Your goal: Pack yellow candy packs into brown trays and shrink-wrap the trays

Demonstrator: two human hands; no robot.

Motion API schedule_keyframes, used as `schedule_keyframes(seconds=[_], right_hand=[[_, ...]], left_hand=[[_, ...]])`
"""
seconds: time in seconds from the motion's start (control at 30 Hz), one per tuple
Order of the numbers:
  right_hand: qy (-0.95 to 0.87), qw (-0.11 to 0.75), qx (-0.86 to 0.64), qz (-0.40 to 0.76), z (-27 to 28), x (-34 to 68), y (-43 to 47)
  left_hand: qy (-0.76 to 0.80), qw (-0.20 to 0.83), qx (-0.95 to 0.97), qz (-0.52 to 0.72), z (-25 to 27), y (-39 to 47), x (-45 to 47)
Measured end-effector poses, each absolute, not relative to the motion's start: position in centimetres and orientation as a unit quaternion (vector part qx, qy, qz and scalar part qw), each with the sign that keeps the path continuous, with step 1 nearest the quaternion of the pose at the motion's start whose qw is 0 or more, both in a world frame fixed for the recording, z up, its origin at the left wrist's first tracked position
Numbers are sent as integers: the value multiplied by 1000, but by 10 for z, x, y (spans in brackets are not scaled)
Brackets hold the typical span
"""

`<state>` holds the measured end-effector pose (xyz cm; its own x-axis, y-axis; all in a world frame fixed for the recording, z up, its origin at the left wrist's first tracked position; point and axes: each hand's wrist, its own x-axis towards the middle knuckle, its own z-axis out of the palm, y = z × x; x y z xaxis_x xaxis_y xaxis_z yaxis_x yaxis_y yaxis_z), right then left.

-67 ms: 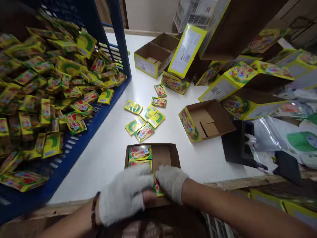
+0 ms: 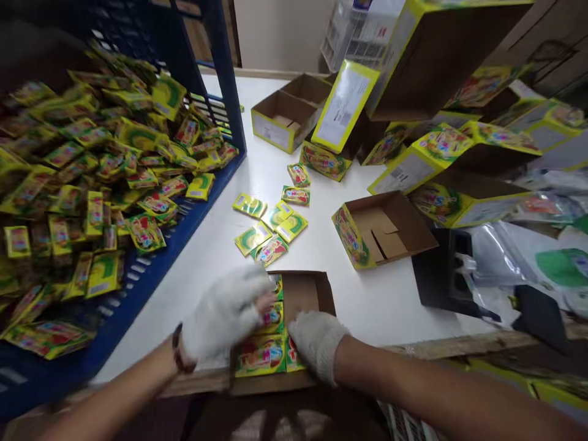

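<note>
An open cardboard carton [image 2: 324,291] lies at the table's near edge, with small yellow-green candy packets [image 2: 261,355] laid flat along its left side. My right hand [image 2: 316,340], in a white fingerless glove, reaches into the carton. Its curled fingers are on a candy packet [image 2: 293,355] at the near end, partly covering it. Over the carton's left side my left hand [image 2: 229,309], gloved likewise, is blurred by motion, its thumb and fingers looking apart with nothing visible between them. Just beyond the carton lie several loose candy packets [image 2: 271,250].
At left a blue plastic crate [image 2: 184,245] holds a heap of candy packets [image 2: 110,141]. An open carton [image 2: 390,236] sits at right, with stacked cartons [image 2: 432,153] behind it. Near the right edge are a black object [image 2: 443,278] and clear plastic bags [image 2: 500,254].
My left hand has lifted and moved left and away from me, uncovering packets in the carton. My right hand stays in the carton. The view has shifted slightly.
</note>
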<state>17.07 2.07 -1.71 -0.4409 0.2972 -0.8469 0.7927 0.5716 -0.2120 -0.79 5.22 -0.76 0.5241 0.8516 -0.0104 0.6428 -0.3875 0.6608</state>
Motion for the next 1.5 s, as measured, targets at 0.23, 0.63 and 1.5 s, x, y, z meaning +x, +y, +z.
schedule_keyframes(seconds=[0.23,0.63,1.5], right_hand=[[822,237,394,-335,17,184,63],[893,124,421,-103,-60,197,190],[824,-242,491,-145,-22,215,165]], left_hand=[[642,201,736,-74,-48,149,-15],[699,479,440,298,-77,119,-60],[554,373,670,326,-31,144,32]])
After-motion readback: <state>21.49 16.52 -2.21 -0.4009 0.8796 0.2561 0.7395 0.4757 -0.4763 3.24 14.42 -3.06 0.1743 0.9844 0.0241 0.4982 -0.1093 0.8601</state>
